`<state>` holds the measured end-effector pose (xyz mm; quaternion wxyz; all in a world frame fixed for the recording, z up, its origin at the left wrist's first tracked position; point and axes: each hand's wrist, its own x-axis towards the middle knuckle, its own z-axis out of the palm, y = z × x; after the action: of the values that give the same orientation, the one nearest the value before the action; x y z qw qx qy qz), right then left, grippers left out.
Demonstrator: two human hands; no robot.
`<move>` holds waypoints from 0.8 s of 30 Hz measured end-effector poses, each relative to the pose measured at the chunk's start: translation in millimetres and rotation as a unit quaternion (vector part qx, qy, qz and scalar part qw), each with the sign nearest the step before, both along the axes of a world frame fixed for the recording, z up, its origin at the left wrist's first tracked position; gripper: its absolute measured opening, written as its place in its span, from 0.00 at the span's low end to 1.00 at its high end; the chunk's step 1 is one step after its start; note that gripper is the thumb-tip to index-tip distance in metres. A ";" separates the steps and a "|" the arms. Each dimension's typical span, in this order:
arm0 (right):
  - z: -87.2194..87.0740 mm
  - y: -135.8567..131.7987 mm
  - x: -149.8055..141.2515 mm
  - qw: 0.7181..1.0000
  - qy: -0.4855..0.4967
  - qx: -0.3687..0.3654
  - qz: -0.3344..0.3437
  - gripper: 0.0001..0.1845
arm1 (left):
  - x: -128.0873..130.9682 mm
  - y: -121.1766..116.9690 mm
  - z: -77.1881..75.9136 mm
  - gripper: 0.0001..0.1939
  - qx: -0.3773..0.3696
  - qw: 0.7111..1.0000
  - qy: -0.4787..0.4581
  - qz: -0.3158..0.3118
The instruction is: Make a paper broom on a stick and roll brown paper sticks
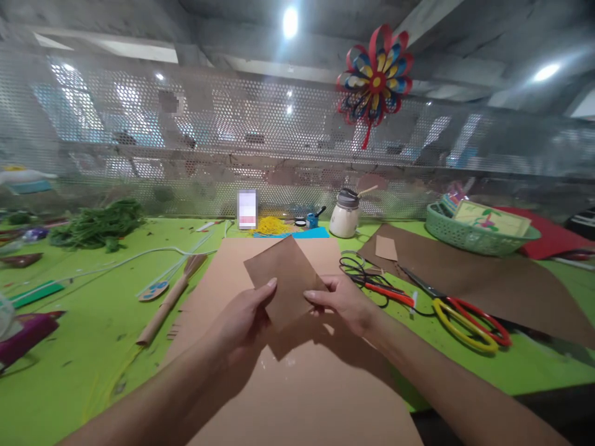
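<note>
A small brown sheet of paper (290, 282), turned like a diamond, is held up between both hands. My left hand (253, 313) pinches its left edge, thumb on the near face. At the right edge, my right hand (341, 300) grips it between thumb and fingers. Beneath lies a large tan sheet of paper (302, 396), on which the hands cast shadows. Scissors (455, 316) with one yellow and one red handle rest to the right of my right hand. Left of the tan sheet lies a rolled brown paper tube (162, 316) with a frayed-looking end.
On the green table (93, 328) are green strands (97, 223), a purple tool (28, 337), a white jar (344, 217), yellow shreds (274, 225) and black cord (362, 272). A green basket (478, 235) stands on dark brown paper (525, 285). Perforated sheeting (279, 130) rises behind; a paper flower (375, 80) hangs there.
</note>
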<state>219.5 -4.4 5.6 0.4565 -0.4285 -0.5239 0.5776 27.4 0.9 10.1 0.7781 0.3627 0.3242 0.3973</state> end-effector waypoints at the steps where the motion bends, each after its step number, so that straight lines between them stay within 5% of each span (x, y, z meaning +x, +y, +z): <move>1: 0.6 2.2 1.6 1.000 -0.004 0.005 -0.002 0.22 | -1.3 3.0 -1.6 0.20 0.006 1.000 0.007 0.000; 12: 7.1 28.5 79.7 0.976 -0.143 0.098 -0.135 0.22 | -20.0 49.7 22.8 0.12 0.074 0.977 0.024 0.200; 17: 0.7 17.7 112.6 0.937 -0.282 0.133 -0.156 0.15 | -25.2 54.1 24.1 0.14 0.076 0.974 0.007 0.216; 22: -6.1 7.4 94.6 0.881 -0.404 0.232 -0.084 0.07 | -25.3 53.9 14.0 0.13 0.054 0.974 -0.003 0.220; 24: -9.8 8.3 75.3 0.856 -0.430 0.282 -0.041 0.11 | -24.9 53.1 9.2 0.13 0.041 0.977 0.008 0.207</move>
<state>294.8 4.0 -4.2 0.3105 -0.5083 -0.7903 0.1435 2.5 54.0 19.2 0.6607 0.3226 0.3814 0.5603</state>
